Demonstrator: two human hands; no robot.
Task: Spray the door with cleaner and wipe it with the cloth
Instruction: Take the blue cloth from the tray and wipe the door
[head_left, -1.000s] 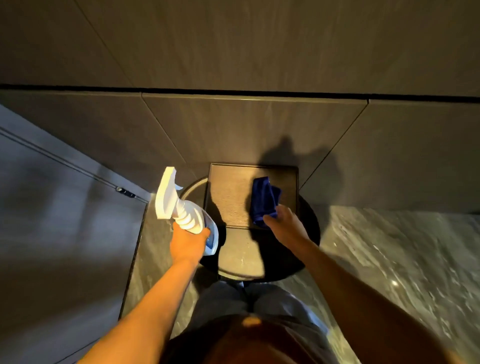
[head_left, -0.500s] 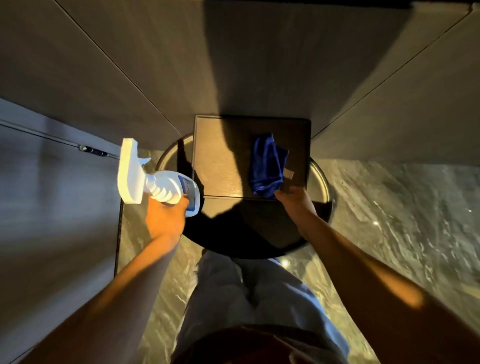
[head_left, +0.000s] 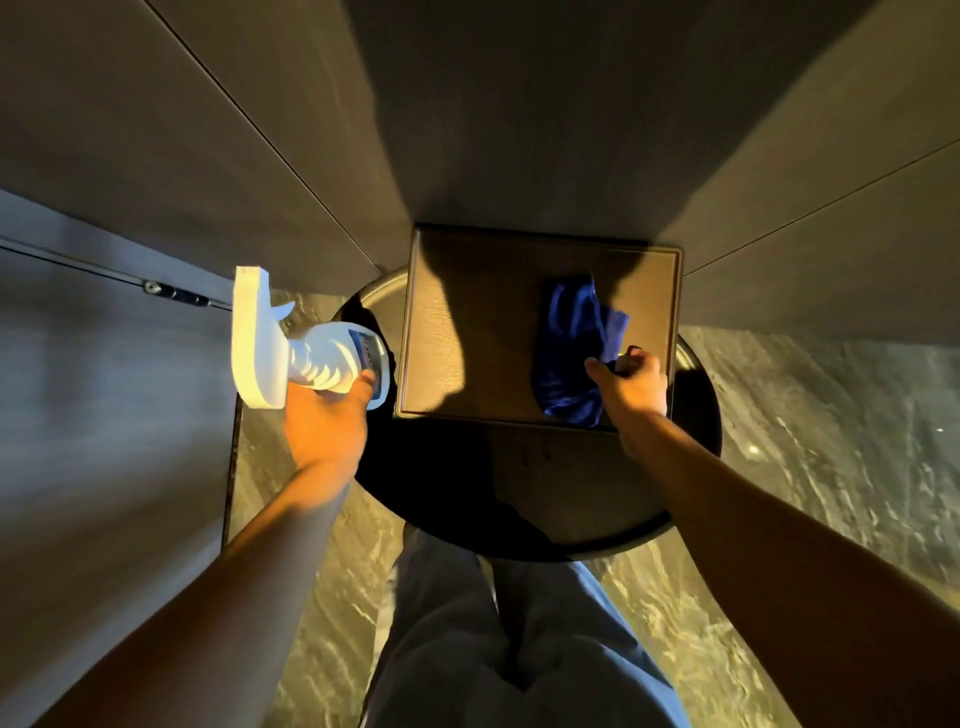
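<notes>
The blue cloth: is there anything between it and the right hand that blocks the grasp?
Nothing visible does. The right hand already grips the near edge of the blue cloth, which lies on the square tray. The left hand holds the spray bottle.

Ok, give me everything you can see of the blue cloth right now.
The blue cloth is a deep blue, soft-looking fabric, crumpled and folded into an uneven bunch rather than spread flat. It lies on the right part of the square dark wooden tray, which sits on the round black table. The right hand pinches its near right edge, thumb on top; a small pale tag shows at the fingers. Whether it is damp cannot be told.
</notes>
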